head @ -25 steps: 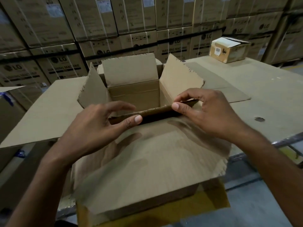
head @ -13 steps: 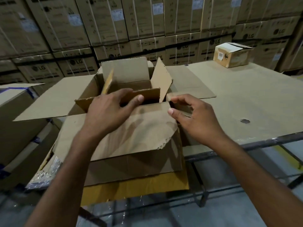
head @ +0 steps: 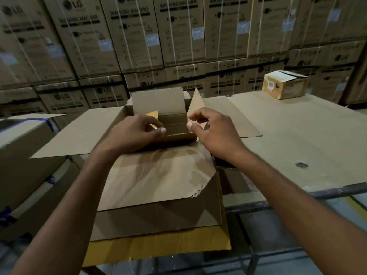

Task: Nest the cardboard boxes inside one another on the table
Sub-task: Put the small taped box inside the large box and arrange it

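A large open cardboard box (head: 158,211) stands at the table's near edge, its flaps spread outward. A smaller open box (head: 157,101) sits inside it with its back and right flaps raised. My left hand (head: 133,135) is at the inner box's near left corner, with thumb and fingers pinched on its yellowish left flap (head: 152,115). Just beside the inner box's right flap (head: 195,102), my right hand (head: 214,135) hovers with fingers apart and nothing in it. The inside of the inner box is mostly hidden.
The table (head: 297,135) is covered in cardboard sheet and has a small hole (head: 301,164). A small taped box (head: 286,86) sits at its far right. Another carton (head: 19,147) stands at the left. Stacked washing-machine cartons (head: 178,36) wall the back.
The inner box has sunk deeper into the large box. My right hand has come off the near edge and opened by the right flap. My left hand has shifted to the left flap.
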Motion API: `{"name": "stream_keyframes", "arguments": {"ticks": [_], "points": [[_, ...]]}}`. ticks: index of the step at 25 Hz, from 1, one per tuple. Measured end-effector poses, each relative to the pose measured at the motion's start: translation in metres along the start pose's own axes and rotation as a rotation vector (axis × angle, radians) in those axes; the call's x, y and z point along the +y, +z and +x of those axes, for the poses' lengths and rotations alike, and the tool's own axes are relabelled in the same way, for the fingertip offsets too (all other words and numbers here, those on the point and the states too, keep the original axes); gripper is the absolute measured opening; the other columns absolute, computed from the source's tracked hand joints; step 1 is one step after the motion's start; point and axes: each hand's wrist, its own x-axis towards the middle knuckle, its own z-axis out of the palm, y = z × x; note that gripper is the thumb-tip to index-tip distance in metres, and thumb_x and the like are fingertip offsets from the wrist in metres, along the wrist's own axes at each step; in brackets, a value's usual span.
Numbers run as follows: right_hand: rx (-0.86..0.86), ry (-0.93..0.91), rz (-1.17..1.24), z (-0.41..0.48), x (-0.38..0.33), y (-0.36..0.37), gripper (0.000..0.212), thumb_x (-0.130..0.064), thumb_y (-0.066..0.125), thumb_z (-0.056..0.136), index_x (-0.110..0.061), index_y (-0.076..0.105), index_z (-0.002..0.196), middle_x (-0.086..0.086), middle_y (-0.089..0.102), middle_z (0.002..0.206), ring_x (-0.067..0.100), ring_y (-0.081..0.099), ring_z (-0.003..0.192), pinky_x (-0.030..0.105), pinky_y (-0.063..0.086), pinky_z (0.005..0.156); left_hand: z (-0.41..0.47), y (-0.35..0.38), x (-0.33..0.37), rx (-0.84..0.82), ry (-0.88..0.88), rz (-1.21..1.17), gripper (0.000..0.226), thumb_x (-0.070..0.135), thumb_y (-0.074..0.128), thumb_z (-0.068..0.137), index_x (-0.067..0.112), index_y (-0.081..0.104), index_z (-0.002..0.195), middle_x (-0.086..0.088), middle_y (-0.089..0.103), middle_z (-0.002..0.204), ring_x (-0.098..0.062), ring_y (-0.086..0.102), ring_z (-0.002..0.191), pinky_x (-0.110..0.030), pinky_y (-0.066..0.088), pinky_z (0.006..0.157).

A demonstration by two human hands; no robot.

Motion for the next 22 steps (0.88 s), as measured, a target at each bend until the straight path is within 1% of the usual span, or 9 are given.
{"name": "stream_keyframes", "arguments": {"ticks": [5,8,11,13,14,16,19,20,22], "points": [[-0.211,0.073,-0.016,0.036,0.000,0.025,0.018,-0.037,0.059,0.103,-0.031,0.071,0.115,-0.016,0.072,0.103,0.001,0.065,0.100,0.028,0.053,0.089,0.023,-0.017,-0.046,-0.078,0.047,-0.079,0.027,0.038,0.057,0.104,0.024,0.070,0.123,0.012,0.072,0.105,-0.005,0.070,0.087,-0.030,0.058,0.083],[-0.477,0.172,-0.044,0.067,0.000,0.034,0.014,-0.033,0.064,0.101,-0.032,0.072,0.113,-0.014,0.071,0.103,0.003,0.065,0.101,0.029,0.053,0.090,0.061,-0.027,-0.075,-0.232,0.088,-0.110,0.027,0.029,0.055,0.105,0.019,0.067,0.128,0.010,0.072,0.114,-0.008,0.076,0.079,-0.021,0.059,0.073],[-0.892,0.282,-0.124,0.103,-0.001,0.041,0.025,-0.026,0.064,0.101,-0.028,0.069,0.125,-0.007,0.068,0.121,0.010,0.063,0.114,0.026,0.051,0.089,0.098,-0.009,-0.083,-0.577,0.199,0.022,0.031,0.026,0.053,0.107,0.020,0.065,0.135,0.006,0.061,0.141,-0.013,0.072,0.107,-0.026,0.059,0.089],[-1.047,0.367,-0.175,0.128,0.000,0.052,0.033,-0.016,0.064,0.101,-0.022,0.066,0.133,-0.001,0.068,0.129,0.013,0.064,0.117,0.026,0.055,0.088,0.117,0.011,-0.087,-0.764,0.259,0.218,0.035,0.027,0.050,0.109,0.019,0.063,0.140,0.001,0.058,0.149,-0.017,0.061,0.127,-0.036,0.051,0.106],[-1.088,0.403,-0.209,0.137,0.001,0.057,0.038,-0.010,0.064,0.100,-0.020,0.063,0.137,0.002,0.067,0.132,0.012,0.064,0.116,0.027,0.056,0.087,0.121,0.019,-0.087,-0.794,0.296,0.345,0.036,0.029,0.048,0.109,0.018,0.063,0.141,-0.001,0.061,0.146,-0.018,0.060,0.127,-0.035,0.049,0.106],[-1.147,0.462,-0.287,0.154,0.002,0.071,0.053,-0.002,0.064,0.098,-0.020,0.053,0.147,0.005,0.062,0.141,0.014,0.064,0.114,0.032,0.059,0.089,0.126,0.024,-0.091,-0.728,0.369,0.522,0.035,0.034,0.047,0.109,0.019,0.067,0.134,-0.001,0.067,0.134,-0.018,0.063,0.117,-0.031,0.050,0.092],[-1.230,0.469,-0.385,0.168,0.001,0.096,0.075,-0.003,0.066,0.096,-0.030,0.035,0.158,0.008,0.054,0.149,0.023,0.063,0.121,0.044,0.059,0.095,0.116,-0.001,-0.103,-0.416,0.394,0.598,0.036,0.054,0.051,0.103,0.027,0.073,0.113,0.007,0.071,0.108,-0.012,0.066,0.097,-0.026,0.051,0.069],[-1.253,0.463,-0.397,0.170,-0.002,0.106,0.078,-0.004,0.066,0.096,-0.034,0.031,0.159,0.008,0.052,0.151,0.025,0.063,0.123,0.047,0.058,0.097,0.111,-0.013,-0.112,-0.292,0.374,0.624,0.036,0.059,0.053,0.100,0.030,0.073,0.108,0.009,0.070,0.102,-0.010,0.065,0.095,-0.027,0.053,0.070],[-1.292,0.449,-0.378,0.170,-0.010,0.125,0.079,-0.003,0.064,0.097,-0.036,0.029,0.160,0.007,0.050,0.153,0.026,0.062,0.125,0.050,0.057,0.099,0.100,-0.039,-0.135,-0.089,0.304,0.742,0.031,0.059,0.058,0.096,0.034,0.073,0.109,0.009,0.070,0.106,-0.013,0.061,0.107,-0.035,0.052,0.091]]}}
